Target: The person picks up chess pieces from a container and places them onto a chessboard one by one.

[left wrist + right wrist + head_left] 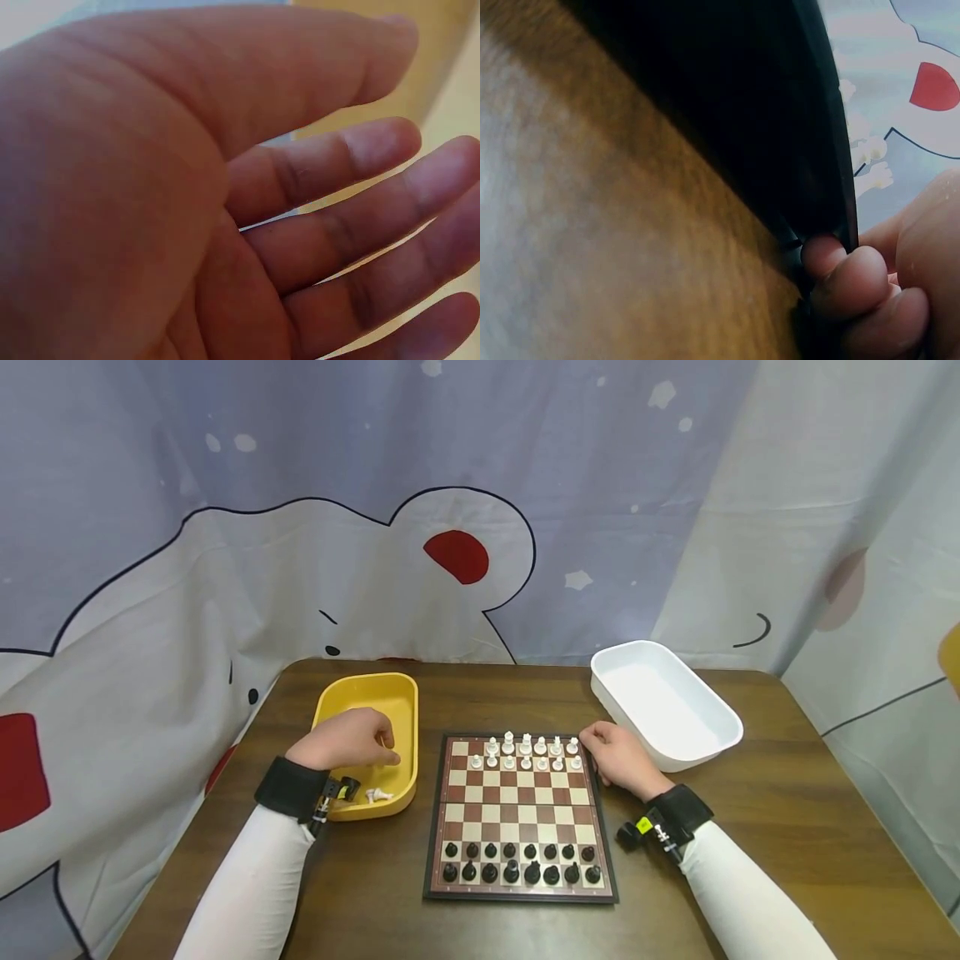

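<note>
My left hand (348, 742) is inside the yellow tray (410, 735). In the left wrist view its fingers (330, 240) bend loosely, with nothing between them and the thumb. Small white chess pieces (378, 795) lie in the tray's near end, below that hand. At the far right corner of the chessboard (510, 814), my right hand (618, 758) grips the dark edge. Its curled fingers (855, 285) meet the board's side in the right wrist view; the thumb is partly hidden. White pieces (526, 752) stand upright in two rows at the far side.
Two rows of black pieces (512, 870) stand along the board's near side. A white tray (667, 702) is on the brown table (787, 827), just beyond my right hand. A patterned curtain (337, 568) hangs behind the table.
</note>
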A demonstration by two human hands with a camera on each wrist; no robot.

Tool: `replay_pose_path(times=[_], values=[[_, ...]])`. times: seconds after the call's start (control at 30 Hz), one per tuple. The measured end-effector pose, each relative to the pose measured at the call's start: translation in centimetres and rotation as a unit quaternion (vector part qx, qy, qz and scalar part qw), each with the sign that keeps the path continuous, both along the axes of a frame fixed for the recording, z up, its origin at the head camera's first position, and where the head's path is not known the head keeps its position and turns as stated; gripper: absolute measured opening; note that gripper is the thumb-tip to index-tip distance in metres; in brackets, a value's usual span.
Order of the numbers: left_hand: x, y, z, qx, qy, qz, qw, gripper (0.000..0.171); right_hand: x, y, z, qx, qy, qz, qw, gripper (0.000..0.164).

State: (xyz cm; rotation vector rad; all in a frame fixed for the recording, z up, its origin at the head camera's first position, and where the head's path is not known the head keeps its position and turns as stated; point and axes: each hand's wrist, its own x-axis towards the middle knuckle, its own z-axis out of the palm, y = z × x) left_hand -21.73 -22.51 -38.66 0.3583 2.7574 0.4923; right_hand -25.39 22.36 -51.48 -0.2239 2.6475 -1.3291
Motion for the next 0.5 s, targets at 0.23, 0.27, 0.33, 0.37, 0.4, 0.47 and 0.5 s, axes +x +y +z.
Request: replay_pose_path(times=[0.23, 0.27, 0.33, 0.37, 0.4, 0.47, 0.5], values=[[-0.5, -0.2, -1.4, -0.046, 0.01, 0.025, 0.9986, 0.019, -0.1, 0.1, 0.1, -0.003, 0.012, 0.002, 1.0, 0.035], [-0.6, -0.2, -1.5, -0.053, 0.013, 0.028, 0.9981, 0.02, -0.1, 0.1, 0.1, -0.003, 0.013, 0.004, 1.0, 0.035], [-0.6, -0.1, -1.7, -0.06, 0.008, 0.028, 0.9978, 0.022, -0.1, 0.1, 0.1, -0.002, 0.015, 0.007, 1.0, 0.034], [-0.6, -0.1, -1.8, -0.063, 0.001, 0.027, 0.9977, 0.024, -0.1, 0.1, 0.1, -0.001, 0.015, 0.007, 1.0, 0.034], [-0.6, 0.0, -1.9, -0.063, -0.009, 0.024, 0.9977, 0.026, 0.0, 0.1, 0.2, 0.0, 0.014, 0.008, 1.0, 0.034], [-0.4, 0.1, -2.0, -0.057, -0.035, 0.024, 0.9975, 0.03, 0.0, 0.1, 0.2, 0.001, 0.015, 0.009, 1.0, 0.034], [-0.4, 0.1, -2.0, -0.054, -0.049, 0.025, 0.997, 0.032, 0.0, 0.2, 0.3, 0.003, 0.016, 0.009, 1.0, 0.035]])
